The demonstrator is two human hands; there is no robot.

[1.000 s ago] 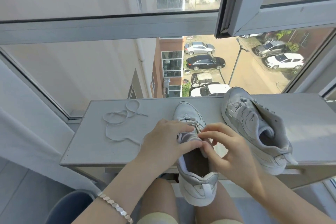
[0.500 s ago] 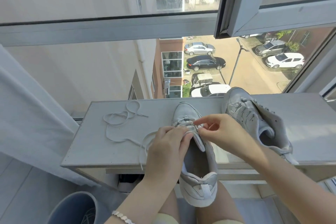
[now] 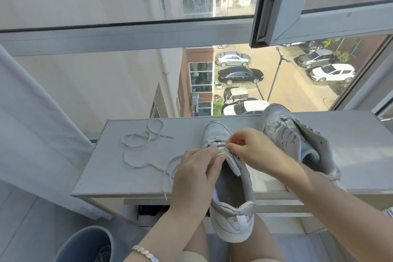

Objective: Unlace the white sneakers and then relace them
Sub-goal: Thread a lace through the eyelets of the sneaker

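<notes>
A white sneaker (image 3: 230,208) lies toe-away on the grey ledge (image 3: 119,168), its heel hanging over the front edge above my knees. My left hand (image 3: 196,173) grips the sneaker's left side by the tongue, thumb on top. My right hand (image 3: 253,149) pinches the lace at the eyelets near the toe. A loose end of that lace (image 3: 168,174) trails left and over the ledge's edge. A second white sneaker (image 3: 297,142) lies tilted to the right, without a lace. A separate loose lace (image 3: 140,144) lies coiled on the ledge at the left.
The ledge runs along a window with an open sash (image 3: 319,6) overhead; a street with parked cars lies far below. A white curtain (image 3: 32,134) hangs at the left. A blue bin (image 3: 85,244) stands on the floor at the lower left.
Both hands have moved from the sneaker's opening up towards the toe eyelets. A lace end has come out and now trails left over the ledge's edge.
</notes>
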